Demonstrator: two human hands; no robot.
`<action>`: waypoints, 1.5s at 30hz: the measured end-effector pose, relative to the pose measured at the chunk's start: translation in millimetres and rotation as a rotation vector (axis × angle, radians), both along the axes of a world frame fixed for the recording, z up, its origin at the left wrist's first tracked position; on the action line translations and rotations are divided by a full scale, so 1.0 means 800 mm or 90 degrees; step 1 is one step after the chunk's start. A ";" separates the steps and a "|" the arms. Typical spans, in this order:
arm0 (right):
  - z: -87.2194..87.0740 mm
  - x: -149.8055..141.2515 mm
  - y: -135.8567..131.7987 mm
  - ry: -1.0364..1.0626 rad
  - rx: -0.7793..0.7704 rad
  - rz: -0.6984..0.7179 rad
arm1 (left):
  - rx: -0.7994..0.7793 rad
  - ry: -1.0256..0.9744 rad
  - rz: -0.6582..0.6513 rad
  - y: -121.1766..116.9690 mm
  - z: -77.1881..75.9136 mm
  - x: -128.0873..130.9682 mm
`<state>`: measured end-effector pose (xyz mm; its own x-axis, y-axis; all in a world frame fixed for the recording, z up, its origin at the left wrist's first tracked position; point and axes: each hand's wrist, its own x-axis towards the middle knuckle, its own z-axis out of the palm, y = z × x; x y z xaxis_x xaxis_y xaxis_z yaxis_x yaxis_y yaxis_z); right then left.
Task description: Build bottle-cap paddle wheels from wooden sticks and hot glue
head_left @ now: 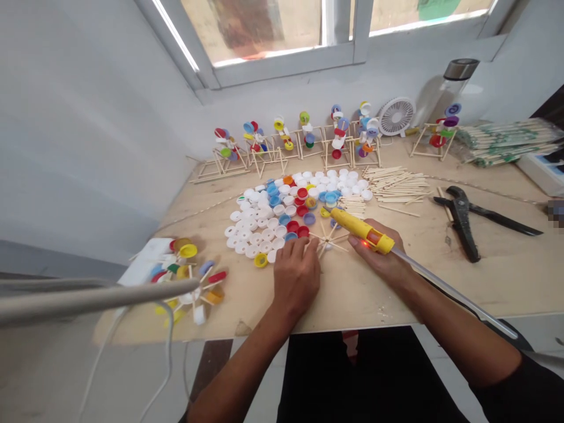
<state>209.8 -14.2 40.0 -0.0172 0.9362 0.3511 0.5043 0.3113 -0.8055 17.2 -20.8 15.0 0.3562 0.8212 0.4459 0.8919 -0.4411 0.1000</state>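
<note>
Nearest my camera, both forearms reach over the table [343,299]. Left hand [297,276]: narrow, fingers bent together at the near left side of a stick wheel [327,239]; I cannot tell whether it pinches a stick or only steadies it. Right hand [385,258]: closed around a yellow glue gun [361,228], red light lit, a clear glue stick [453,294] running out behind. The stick wheel lies on the table between the hands, its spokes bare of caps.

Step in hand, my judgement: gluing at the bare wheel. The next move seems to call for a steady left hand, a small dab at a joint, and fingertips clear of the hot nozzle; I cannot judge its height above the table.

Off to the left, a finished-looking cap wheel [192,294] sits partly behind a blurred pale bar. Beyond the hands: loose bottle caps [267,235], mostly white; short sticks [352,205]; longer sticks [399,187]; black pliers [462,223] to the right.

Farthest, along the wall: stick stands [338,132] carrying coloured caps, a white fan [397,116], a bottle [445,97], bagged sticks [506,138].

Writing: green print on the bags and dark marks on several caps, too small to read. I find no legible brand.
</note>
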 end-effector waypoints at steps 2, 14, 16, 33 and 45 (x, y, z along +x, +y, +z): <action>0.001 0.000 0.000 -0.004 0.000 -0.004 | -0.011 0.014 0.001 -0.001 -0.001 0.008; 0.000 0.001 0.000 -0.004 0.002 -0.002 | -0.038 0.038 -0.035 0.016 -0.013 0.009; 0.000 0.001 0.000 -0.008 0.001 -0.008 | -0.040 0.016 -0.047 0.017 -0.013 0.007; -0.001 0.001 0.000 -0.001 0.002 -0.010 | 0.020 0.032 -0.036 0.001 -0.023 0.008; -0.002 0.002 -0.002 -0.012 -0.021 -0.020 | 0.042 -0.030 -0.021 -0.004 -0.015 0.013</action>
<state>211.4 -15.5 38.4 0.0053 0.9476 0.3194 0.5289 0.2684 -0.8051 27.6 -23.9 2.6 0.3594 0.7775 0.5161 0.8719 -0.4769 0.1112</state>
